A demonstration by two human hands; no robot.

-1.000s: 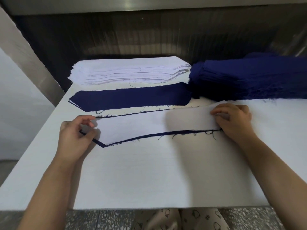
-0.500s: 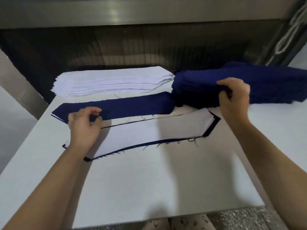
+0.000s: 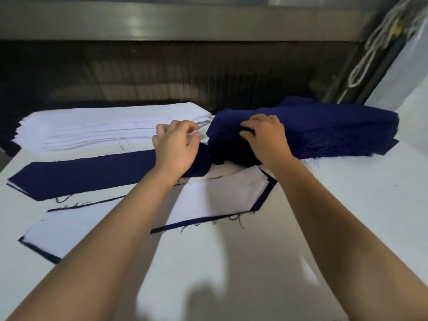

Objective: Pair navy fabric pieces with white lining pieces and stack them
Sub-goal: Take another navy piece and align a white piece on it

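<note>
From the head view, the paired piece (image 3: 220,198), white lining on navy, lay just in front of the navy stack (image 3: 324,128), with its long axis left-right and a pointed end to the right. The right hand (image 3: 266,137), arm outstretched, curled its fingers over that stack's left end. The left hand (image 3: 176,149) was just left of it, fingers curled, its hold unclear.

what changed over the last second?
Both hands let go of the white lining piece and moved back: right hand grips the end of the navy fabric stack, left hand reaches the white lining stack. That piece and the navy-topped pile stayed put.
</note>
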